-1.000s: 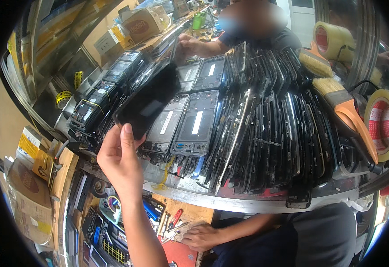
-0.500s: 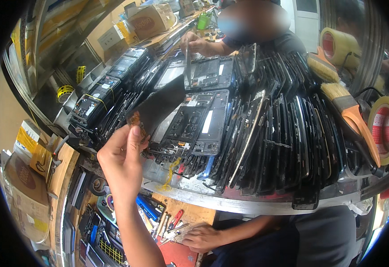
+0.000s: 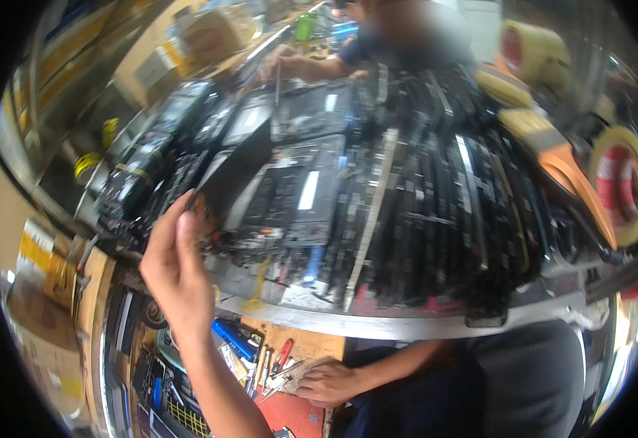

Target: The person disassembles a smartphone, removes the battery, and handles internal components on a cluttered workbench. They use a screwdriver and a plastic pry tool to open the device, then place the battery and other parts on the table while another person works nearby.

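A thin black panel that looks like a phone screen (image 3: 235, 171) is pinched upright between the thumb and fingers of my left hand (image 3: 180, 255), raised in front of a shelf. A brownish strip shows at its lower end by the fingertips. Behind it, packed rows of dark phone frames (image 3: 421, 226) stand on edge, and a flat frame (image 3: 310, 193) with a white patch lies beside them. Below the shelf my right hand (image 3: 330, 381) rests palm down by a red mat (image 3: 297, 412), its fingers loosely stretched and holding nothing. Motion blurs the shelf.
A mirror-like back surface repeats the phones, tape and a raised hand. An orange-handled brush (image 3: 563, 164) and a tape roll (image 3: 618, 186) sit at the shelf's right. Its metal edge (image 3: 406, 328) runs above the bench, where a red-handled tool (image 3: 282, 354) and several slim tools lie. Cardboard boxes (image 3: 37, 299) stand left.
The view has shifted, so the shelf sits a little further left and higher, and is blurred. The phone screen in my left hand has turned more edge-on. My right hand stays put.
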The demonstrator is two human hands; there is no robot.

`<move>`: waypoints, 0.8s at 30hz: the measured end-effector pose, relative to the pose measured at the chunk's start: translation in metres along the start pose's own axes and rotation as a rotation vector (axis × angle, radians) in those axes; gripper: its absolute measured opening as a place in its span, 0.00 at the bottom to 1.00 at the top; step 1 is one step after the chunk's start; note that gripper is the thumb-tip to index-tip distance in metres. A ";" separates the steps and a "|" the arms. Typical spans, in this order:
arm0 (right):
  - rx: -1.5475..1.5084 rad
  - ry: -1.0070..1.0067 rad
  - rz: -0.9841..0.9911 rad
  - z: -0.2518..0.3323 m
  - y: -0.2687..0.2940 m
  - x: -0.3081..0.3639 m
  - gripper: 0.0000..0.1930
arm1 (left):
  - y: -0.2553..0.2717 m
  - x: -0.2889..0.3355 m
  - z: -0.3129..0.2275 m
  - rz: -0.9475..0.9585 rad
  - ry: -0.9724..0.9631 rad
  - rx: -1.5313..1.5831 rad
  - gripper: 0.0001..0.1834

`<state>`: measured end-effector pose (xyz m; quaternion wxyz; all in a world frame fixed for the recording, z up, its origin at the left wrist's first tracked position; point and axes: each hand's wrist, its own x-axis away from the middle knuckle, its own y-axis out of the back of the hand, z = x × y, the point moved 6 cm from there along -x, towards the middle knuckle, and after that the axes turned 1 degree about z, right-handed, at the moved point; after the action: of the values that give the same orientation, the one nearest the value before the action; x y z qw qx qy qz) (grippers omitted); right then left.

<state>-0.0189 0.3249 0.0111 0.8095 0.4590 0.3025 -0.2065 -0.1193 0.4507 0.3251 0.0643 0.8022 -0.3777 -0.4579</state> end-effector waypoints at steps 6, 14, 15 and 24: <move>-0.011 -0.016 0.096 -0.001 -0.020 -0.004 0.16 | -0.006 0.026 -0.072 0.072 -0.461 -0.238 0.13; 0.007 -0.053 -0.002 -0.003 -0.021 -0.003 0.14 | -0.089 0.082 -0.131 0.617 -0.810 -0.328 0.34; 0.014 -0.069 0.031 -0.004 -0.023 -0.003 0.13 | -0.100 0.082 -0.130 0.611 -0.842 -0.332 0.32; -0.001 -0.004 -0.054 -0.005 -0.017 -0.002 0.10 | -0.074 0.071 -0.074 0.245 -0.753 -0.472 0.24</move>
<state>-0.0325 0.3205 -0.0002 0.8045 0.4497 0.3132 -0.2290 0.0002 0.4373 0.2858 0.1574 0.4927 -0.3523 -0.7800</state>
